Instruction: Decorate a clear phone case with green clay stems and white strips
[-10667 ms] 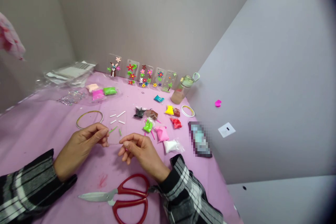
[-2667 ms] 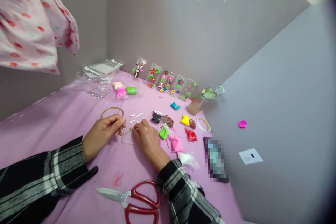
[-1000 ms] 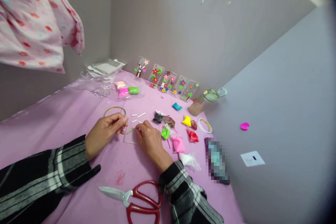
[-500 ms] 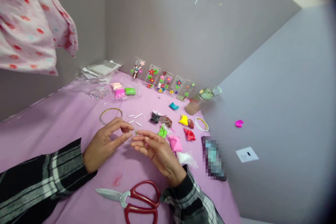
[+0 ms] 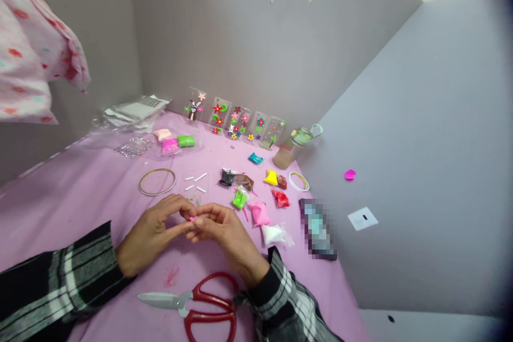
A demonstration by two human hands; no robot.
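Observation:
A small piece of pink clay (image 5: 193, 218) is pinched between the fingertips of both hands, which meet over the table. My left hand (image 5: 156, 230) grips it from the left, fingers closed. From the other side, my right hand (image 5: 228, 238) presses thumb and fingers on it. Just beyond the fingertips, a clear panel carries short white strips (image 5: 200, 177) and small green bits. Close to my right hand lie a green clay packet (image 5: 239, 199), a pink clay packet (image 5: 259, 213) and a white clay packet (image 5: 273, 233).
Red-handled scissors (image 5: 182, 299) lie in front of my wrists. Bangles (image 5: 140, 187), a glass jar (image 5: 286, 156) and a pixelated dark device (image 5: 319, 230) stand around. Decorated clear panels (image 5: 218, 117) lean on the wall. Other clay packets (image 5: 227, 177) and plastic bags (image 5: 136, 109) lie farther back.
My hands have come together; the right fingers, spread out before, now close with the left on the pink clay. The view has shifted slightly, so the scene sits farther left.

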